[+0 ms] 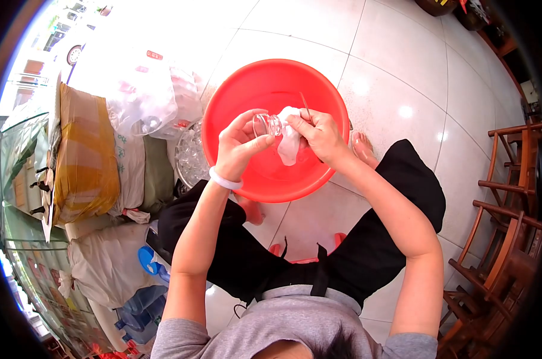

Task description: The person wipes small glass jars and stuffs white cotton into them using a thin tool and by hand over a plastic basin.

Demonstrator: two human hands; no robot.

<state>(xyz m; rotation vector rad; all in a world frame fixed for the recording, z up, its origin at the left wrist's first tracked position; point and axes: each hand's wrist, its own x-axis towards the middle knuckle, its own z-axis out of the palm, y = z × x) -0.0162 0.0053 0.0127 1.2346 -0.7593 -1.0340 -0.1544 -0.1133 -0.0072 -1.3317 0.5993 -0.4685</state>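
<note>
My left hand (238, 143) is closed around a small clear glass jar (261, 126), tipped on its side with its neck toward my right hand. A white cloth (289, 148) is bunched at that neck and hangs down from it. My right hand (324, 136) grips the cloth together with a thin brown stick (307, 105), whose end pokes up past the fingers. Both hands are above a large red plastic basin (228, 96). The water level inside the basin is hard to make out.
Left of the basin, a metal bowl (191, 157) holds several clear glass pieces. Beyond it are plastic bags (142, 99), a taped cardboard box (85, 155) and sacks (112, 263). Wooden chairs (504, 239) line the right side. White tiles (402, 78) cover the floor.
</note>
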